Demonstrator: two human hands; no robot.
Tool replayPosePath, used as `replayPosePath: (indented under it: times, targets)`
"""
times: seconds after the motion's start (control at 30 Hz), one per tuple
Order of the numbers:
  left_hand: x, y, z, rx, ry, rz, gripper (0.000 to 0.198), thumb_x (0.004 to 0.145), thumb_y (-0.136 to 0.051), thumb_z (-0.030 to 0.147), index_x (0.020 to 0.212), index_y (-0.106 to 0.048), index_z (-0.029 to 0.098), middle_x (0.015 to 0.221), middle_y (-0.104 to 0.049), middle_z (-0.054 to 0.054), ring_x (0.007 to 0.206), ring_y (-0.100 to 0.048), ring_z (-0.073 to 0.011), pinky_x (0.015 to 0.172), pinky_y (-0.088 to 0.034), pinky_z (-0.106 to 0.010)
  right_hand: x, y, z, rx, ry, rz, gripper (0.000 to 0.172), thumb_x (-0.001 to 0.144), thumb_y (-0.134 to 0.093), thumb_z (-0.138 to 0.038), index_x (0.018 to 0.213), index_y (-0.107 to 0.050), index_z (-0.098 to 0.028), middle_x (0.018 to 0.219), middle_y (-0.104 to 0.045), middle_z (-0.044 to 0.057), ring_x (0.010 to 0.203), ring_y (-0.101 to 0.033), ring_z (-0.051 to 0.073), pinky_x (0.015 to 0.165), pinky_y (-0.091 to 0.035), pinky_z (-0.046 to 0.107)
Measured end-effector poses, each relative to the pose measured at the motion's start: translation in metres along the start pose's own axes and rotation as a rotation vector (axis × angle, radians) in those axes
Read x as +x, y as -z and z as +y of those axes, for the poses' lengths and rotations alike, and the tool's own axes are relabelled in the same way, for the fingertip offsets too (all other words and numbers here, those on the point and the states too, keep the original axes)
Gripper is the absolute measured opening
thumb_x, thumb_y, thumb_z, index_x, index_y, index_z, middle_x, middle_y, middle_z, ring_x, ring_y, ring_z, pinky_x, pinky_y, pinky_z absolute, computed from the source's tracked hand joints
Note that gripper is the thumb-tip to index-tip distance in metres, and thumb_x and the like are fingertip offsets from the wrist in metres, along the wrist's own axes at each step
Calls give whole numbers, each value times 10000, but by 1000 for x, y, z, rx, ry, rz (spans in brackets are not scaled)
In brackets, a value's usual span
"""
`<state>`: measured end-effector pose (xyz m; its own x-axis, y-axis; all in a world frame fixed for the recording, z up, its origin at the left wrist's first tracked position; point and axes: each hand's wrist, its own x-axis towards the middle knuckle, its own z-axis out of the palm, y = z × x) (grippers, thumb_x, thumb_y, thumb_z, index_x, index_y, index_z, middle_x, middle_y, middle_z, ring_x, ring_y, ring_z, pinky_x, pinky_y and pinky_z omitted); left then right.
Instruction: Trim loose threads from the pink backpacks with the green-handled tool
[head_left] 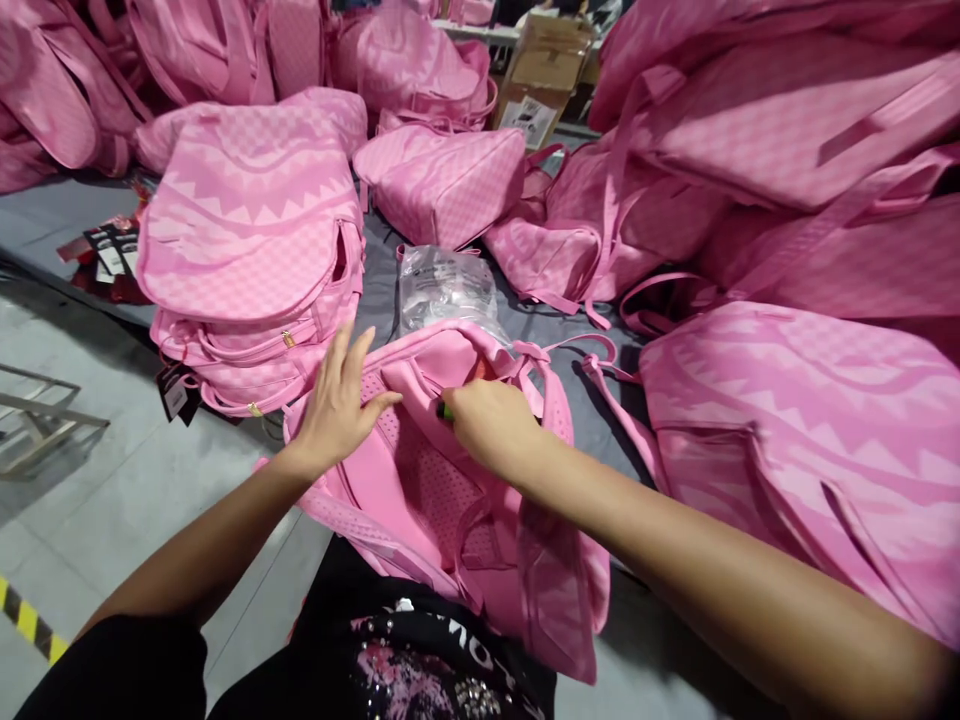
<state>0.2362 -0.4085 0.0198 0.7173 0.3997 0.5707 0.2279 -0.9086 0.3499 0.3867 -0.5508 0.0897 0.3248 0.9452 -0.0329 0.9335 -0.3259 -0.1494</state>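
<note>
A pink backpack [427,480] lies at the table's front edge against my body, with its padded, perforated back panel and straps facing up. My left hand [341,405] rests on its left side, fingers spread and holding nothing. Over the upper part of the same backpack, my right hand [491,420] is closed round a small black and green tool [445,410]. Only the tool's end shows past my fingers, so its exact kind is hidden. A clear plastic bag [448,290] lies just beyond the backpack.
Another pink backpack [255,220] stands at the left, with black hang tags [178,395] hanging from it. More tags [112,255] lie on the grey table cover [45,225]. Pink backpacks [810,440] are piled at the right and back. A cardboard box [547,65] stands behind.
</note>
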Motion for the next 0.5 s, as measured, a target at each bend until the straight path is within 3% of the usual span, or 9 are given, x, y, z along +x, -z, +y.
replayPosePath:
  times: [0.13, 0.3, 0.4, 0.5]
  targets:
    - [4, 5, -6, 8, 112, -153, 537, 961, -549, 504, 1374, -520, 162, 1341, -637, -133, 1249, -608, -274, 1045, -493, -408, 5, 9, -11, 2, -100, 72, 268, 963, -532, -287, 1065, -734, -144, 865, -739, 126, 764, -698, 244, 655, -467, 295]
    - [6, 9, -9, -45, 202, -169, 493, 939, -560, 484, 1327, -571, 179, 1284, -681, -90, 1188, -644, -253, 1010, -491, -354, 28, 6, -24, 150, -32, 175, 400, 986, -519, -483, 972, -738, -149, 925, -737, 109, 863, -698, 240, 706, -475, 292]
    - [6, 11, -10, -59, 240, -181, 490, 912, -568, 509, 1284, -597, 191, 1264, -693, -72, 1153, -658, -253, 996, -484, -342, 26, 12, -15, 75, 134, 110, 313, 1007, -513, -358, 1059, -731, -141, 989, -741, 121, 918, -702, 242, 745, -486, 302]
    - [9, 14, -7, -25, 296, -212, 500, 884, -597, 534, 1259, -606, 205, 1195, -717, -65, 1084, -680, -269, 924, -493, -343, 5, 21, 0, -96, 212, -81, 265, 978, -489, -134, 1073, -736, -115, 999, -748, 157, 952, -710, 275, 768, -510, 345]
